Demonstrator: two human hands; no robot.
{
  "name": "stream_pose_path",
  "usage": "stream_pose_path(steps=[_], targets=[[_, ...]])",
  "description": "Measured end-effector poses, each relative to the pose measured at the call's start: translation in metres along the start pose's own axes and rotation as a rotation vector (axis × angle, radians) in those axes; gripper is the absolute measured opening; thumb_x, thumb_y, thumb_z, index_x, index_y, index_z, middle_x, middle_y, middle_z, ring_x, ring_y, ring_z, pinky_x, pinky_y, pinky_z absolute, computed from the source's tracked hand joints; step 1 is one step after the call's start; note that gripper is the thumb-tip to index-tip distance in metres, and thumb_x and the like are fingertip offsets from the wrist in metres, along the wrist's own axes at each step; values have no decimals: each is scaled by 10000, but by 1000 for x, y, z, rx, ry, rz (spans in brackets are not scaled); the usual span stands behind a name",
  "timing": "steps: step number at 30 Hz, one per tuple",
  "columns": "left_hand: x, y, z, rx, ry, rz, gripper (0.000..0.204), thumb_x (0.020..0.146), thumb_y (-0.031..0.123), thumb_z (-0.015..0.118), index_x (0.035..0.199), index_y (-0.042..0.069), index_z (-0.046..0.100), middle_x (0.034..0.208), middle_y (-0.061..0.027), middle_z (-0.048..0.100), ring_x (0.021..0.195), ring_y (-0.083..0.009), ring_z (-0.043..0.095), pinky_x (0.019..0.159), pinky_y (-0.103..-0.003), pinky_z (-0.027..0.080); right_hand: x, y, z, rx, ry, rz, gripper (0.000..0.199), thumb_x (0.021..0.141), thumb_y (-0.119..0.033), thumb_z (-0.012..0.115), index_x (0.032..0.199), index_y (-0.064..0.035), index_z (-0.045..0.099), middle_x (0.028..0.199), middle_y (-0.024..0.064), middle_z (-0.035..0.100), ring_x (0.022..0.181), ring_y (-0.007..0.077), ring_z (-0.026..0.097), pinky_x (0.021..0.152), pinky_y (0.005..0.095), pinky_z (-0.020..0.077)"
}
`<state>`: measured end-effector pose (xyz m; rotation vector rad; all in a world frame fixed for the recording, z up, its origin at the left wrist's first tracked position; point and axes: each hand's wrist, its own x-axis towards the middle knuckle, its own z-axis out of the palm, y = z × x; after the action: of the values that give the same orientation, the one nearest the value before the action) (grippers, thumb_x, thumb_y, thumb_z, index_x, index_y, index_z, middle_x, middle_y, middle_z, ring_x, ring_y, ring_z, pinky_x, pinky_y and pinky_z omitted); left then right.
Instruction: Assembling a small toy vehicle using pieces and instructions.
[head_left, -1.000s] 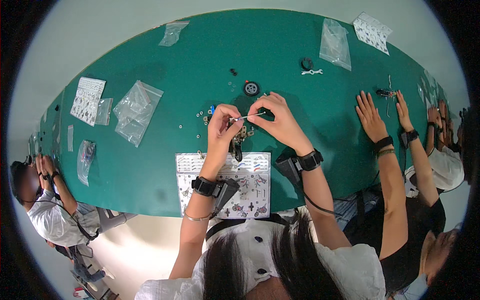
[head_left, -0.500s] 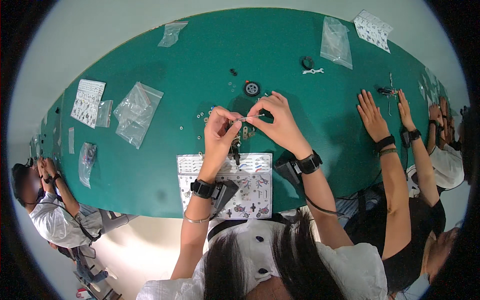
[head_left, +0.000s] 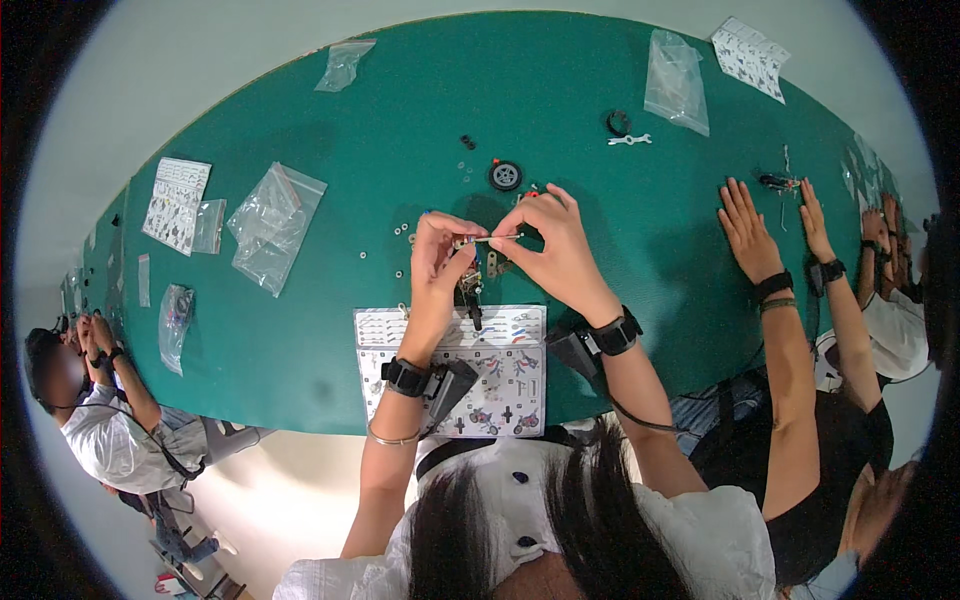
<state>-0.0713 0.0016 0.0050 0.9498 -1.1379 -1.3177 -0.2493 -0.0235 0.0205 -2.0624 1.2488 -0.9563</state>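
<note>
Over the green table [head_left: 300,330], my left hand [head_left: 438,262] grips a small metal model assembly [head_left: 470,285] with dark parts hanging below it. My right hand [head_left: 555,245] pinches the other end of a thin metal rod [head_left: 495,238] that spans between both hands. Directly beneath them lies a printed instruction sheet [head_left: 500,375] at the table's near edge. A small black wheel [head_left: 505,176] rests just beyond my hands, with tiny loose nuts and washers [head_left: 405,235] scattered to its left.
Clear plastic bags [head_left: 270,225] lie at the left and another bag [head_left: 675,70] at the back right, near a small wrench [head_left: 628,140] and a black ring [head_left: 618,122]. A neighbour's two hands [head_left: 745,230] rest flat on the table at my right. Another person [head_left: 95,420] sits far left.
My hands have lifted the assembly slightly and drawn closer together on the rod. The neighbour's hands have stayed flat on the table.
</note>
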Motion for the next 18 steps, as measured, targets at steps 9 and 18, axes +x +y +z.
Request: stream_pose_path(steps=[9,18], targets=[[-2,-2,-4,4,6,-46,141,912,-14,533,1025,61,491,1031,-62,552,975,-138,555,835,-267,428,0,1,0,51,11,18,113,827,-210,725,842,-131,647,823,2,628,953,223,592,1086,484,280],[0,-5,-3,-39,-7,4,130,925,-37,552,971,59,477,972,-54,507,1014,-170,577,900,-304,442,1,-2,-1,-1,8,-1,124,815,-209,733,828,-131,637,804,-6,623,945,214,594,1069,480,284]])
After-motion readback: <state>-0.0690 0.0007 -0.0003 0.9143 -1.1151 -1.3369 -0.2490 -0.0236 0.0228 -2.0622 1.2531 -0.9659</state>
